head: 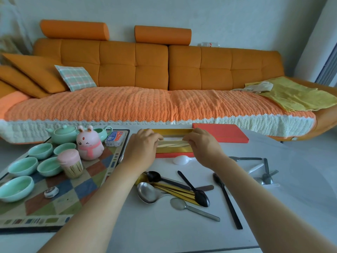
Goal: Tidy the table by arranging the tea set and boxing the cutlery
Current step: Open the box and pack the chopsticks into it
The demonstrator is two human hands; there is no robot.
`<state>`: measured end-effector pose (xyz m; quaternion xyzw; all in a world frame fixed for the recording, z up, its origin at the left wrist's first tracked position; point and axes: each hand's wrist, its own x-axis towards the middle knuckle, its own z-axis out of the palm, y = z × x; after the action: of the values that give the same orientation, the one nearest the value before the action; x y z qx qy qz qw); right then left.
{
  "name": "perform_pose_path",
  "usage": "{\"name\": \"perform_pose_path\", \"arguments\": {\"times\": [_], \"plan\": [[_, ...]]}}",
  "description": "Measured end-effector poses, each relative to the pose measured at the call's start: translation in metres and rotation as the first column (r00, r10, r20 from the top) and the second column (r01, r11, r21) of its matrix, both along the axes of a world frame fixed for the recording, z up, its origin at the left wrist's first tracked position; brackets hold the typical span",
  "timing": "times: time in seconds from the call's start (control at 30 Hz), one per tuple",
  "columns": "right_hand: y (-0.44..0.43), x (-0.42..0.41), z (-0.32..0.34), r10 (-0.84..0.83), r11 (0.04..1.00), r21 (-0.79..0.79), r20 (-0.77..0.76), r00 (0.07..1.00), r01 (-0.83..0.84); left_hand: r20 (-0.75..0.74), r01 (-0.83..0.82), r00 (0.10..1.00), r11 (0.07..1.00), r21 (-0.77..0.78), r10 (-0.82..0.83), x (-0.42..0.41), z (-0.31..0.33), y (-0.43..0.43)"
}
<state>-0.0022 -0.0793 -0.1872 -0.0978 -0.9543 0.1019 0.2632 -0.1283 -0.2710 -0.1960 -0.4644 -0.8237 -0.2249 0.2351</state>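
Steadies the gold-lined box (173, 150), open at the far middle of the surface (164, 234), from both ends: left grip (144, 144) curled over the left end, right grip (202, 145) pinching the right end. Probably squares the pale insert (172, 143) before loading; cannot confirm exact finger contact. Parks the red lid (221, 133) just behind on the right, out of the loading path. Has the cutlery (147, 192) heaped loose near the box, within easy reach, not yet boxed. Groups the tea set (41, 151) on the patterned mat (85, 187) at left, apart from the cutlery.
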Motion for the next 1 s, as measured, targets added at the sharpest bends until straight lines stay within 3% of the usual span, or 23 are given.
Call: {"name": "perform_pose_path", "arguments": {"times": [0.07,0.2,0.43,0.6,0.73,0.83,1.0], "plan": [[-0.001,-0.009,-0.001,-0.063,0.998,0.006,-0.026,0.998,0.063,-0.037,-0.041,0.998,0.999,0.007,0.041,-0.003,-0.003,0.000],[-0.002,-0.024,-0.006,-0.170,0.985,0.028,0.094,0.981,0.168,-0.023,-0.008,1.000,0.994,-0.105,0.005,-0.006,-0.011,0.002],[0.006,-0.037,-0.012,-0.223,0.975,0.024,0.172,0.960,0.222,0.035,0.030,0.999,0.965,-0.260,-0.022,-0.012,-0.019,0.006],[0.002,-0.034,-0.015,-0.058,0.998,0.002,0.131,0.990,0.058,0.176,0.106,0.983,0.945,-0.309,-0.053,-0.012,-0.018,0.011],[-0.011,-0.027,-0.012,0.101,0.993,-0.078,0.211,0.972,-0.087,0.176,0.104,0.983,0.946,-0.309,-0.050,-0.012,-0.017,0.011],[-0.013,-0.023,-0.010,0.073,0.994,-0.100,0.329,0.942,-0.042,0.160,0.073,0.987,0.948,-0.311,-0.023,-0.012,-0.016,0.008],[-0.011,-0.019,-0.007,-0.015,1.000,-0.006,0.377,0.926,0.018,0.202,0.061,0.979,0.917,-0.395,0.022,-0.015,-0.014,0.004]]}}
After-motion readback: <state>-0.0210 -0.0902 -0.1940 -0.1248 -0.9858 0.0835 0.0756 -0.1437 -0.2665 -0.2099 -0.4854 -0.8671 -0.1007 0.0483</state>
